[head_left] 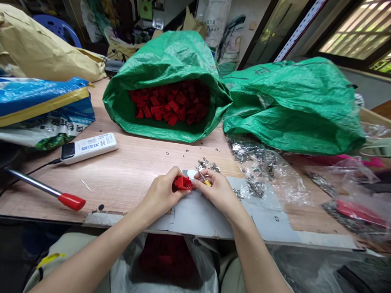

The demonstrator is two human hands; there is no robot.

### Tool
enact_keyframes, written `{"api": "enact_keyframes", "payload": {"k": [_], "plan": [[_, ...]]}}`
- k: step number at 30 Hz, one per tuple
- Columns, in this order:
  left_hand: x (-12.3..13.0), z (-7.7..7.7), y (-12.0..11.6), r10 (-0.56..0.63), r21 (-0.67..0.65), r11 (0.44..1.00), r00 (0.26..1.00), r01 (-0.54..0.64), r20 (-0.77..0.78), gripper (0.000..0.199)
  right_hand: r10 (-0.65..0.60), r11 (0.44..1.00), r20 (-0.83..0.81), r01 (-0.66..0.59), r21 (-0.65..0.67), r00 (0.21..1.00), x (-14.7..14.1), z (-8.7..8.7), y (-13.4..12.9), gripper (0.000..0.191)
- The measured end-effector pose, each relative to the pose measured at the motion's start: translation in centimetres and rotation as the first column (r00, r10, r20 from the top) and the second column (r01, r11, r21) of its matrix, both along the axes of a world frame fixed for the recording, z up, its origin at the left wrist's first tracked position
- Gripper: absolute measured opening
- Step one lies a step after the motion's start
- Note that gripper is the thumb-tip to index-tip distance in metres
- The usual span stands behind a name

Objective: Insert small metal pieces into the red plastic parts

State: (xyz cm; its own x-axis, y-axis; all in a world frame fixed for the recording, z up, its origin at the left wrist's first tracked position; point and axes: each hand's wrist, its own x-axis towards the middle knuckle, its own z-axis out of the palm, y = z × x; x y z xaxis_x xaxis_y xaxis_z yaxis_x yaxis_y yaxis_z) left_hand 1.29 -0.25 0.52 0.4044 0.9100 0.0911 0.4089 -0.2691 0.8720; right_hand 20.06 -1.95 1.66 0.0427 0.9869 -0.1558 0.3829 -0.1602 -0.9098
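Note:
Between the thumb and fingers of my left hand (pixel 163 189) is a red plastic part (pixel 182 183), held over the grey sheet (pixel 208 214) at the table's front. My right hand (pixel 218 191) is closed around a small tool with a yellow handle (pixel 207 183) and a thin metal shaft pointing up and left. Its fingertips meet the right side of the red part; whether they also pinch a tiny metal piece is too small to tell. Just beyond the hands lies a pile of small metal pieces (pixel 209 165), beside a white round thing (pixel 191 174).
A green sack (pixel 167 50) of red parts lies open behind my hands, another green sack (pixel 294 107) to its right. A plastic bag of metal pieces (pixel 257 166) lies at right. A white power bank (pixel 90 148) and red-tipped lever (pixel 71 201) are left. An open bag (pixel 125 273) sits at my lap.

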Motion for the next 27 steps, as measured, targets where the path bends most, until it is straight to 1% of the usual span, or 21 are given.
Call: {"api": "enact_keyframes", "payload": {"k": [3, 6, 9, 12, 15, 21, 27], "plan": [[0.0, 0.0, 0.0, 0.004, 0.025, 1.0, 1.0, -0.004, -0.009, 0.02, -0.003, 1.0, 0.011, 0.003, 0.017, 1.0, 0.0, -0.1, 0.1, 0.026], [-0.1, -0.1, 0.0, 0.011, 0.052, 0.999, 1.0, -0.01, -0.019, 0.022, -0.013, 0.999, 0.035, 0.011, 0.046, 0.999, -0.2, -0.5, 0.2, 0.023], [-0.1, -0.2, 0.1, 0.007, 0.058, 0.998, 1.0, -0.005, -0.029, 0.023, -0.026, 0.993, 0.086, 0.016, 0.116, 0.996, -0.4, -0.8, 0.3, 0.017], [-0.2, -0.2, 0.1, -0.007, 0.059, 0.998, 0.999, 0.009, -0.035, 0.021, -0.055, 0.979, 0.181, 0.018, 0.201, 0.982, -0.9, -0.5, 0.1, 0.011], [-0.3, -0.3, 0.1, -0.006, 0.069, 0.998, 0.999, 0.008, -0.037, 0.019, -0.075, 0.968, 0.251, 0.01, 0.251, 0.965, -1.5, 0.1, -0.2, 0.01], [-0.3, -0.2, 0.1, 0.006, 0.062, 0.998, 0.998, -0.003, -0.06, 0.021, -0.082, 0.959, 0.26, 0.005, 0.284, 0.962, -1.8, 0.2, -0.2, 0.012], [-0.3, -0.1, 0.0, 0.022, 0.048, 0.999, 0.999, -0.02, -0.039, 0.022, -0.133, 0.949, 0.269, 0.044, 0.311, 0.954, -2.1, 0.1, -0.2, 0.011]]}}
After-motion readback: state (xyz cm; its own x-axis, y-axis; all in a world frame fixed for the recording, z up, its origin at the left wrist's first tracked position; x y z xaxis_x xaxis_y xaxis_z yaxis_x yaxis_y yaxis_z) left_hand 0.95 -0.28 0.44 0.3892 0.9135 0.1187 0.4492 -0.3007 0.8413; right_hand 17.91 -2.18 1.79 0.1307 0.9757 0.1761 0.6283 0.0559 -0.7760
